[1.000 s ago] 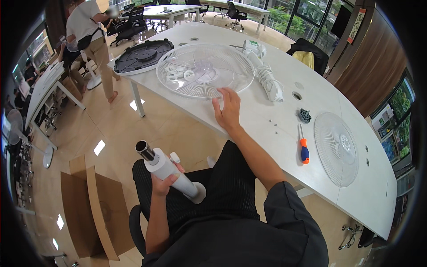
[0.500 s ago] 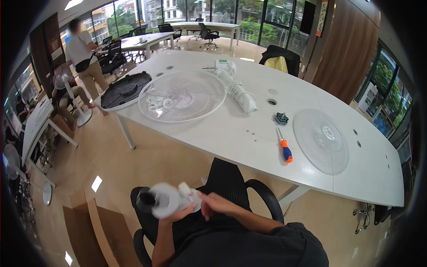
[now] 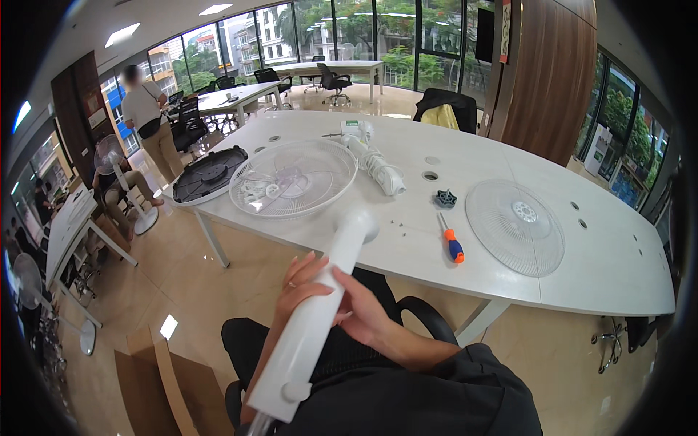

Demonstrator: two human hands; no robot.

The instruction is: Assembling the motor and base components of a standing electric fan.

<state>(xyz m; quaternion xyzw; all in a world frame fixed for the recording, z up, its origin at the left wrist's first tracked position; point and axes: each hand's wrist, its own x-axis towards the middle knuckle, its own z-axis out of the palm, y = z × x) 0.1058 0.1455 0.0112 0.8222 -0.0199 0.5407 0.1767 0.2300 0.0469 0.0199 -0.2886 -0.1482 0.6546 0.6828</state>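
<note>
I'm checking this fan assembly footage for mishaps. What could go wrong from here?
The white fan pole, held in both the left hand and right hand, points at the clear grille overhanging the table edge; a swing might knock it off. Small screws near the screwdriver could scatter.

White pole, white table, orange-blue screwdriver, seemingly black base.

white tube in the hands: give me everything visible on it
The white tube looks like smooth plastic, long and round, wider toward the near end, where a small knob sticks out. It slants from the lap up to the table edge. The left hand and right hand grip its middle from either side.
</note>
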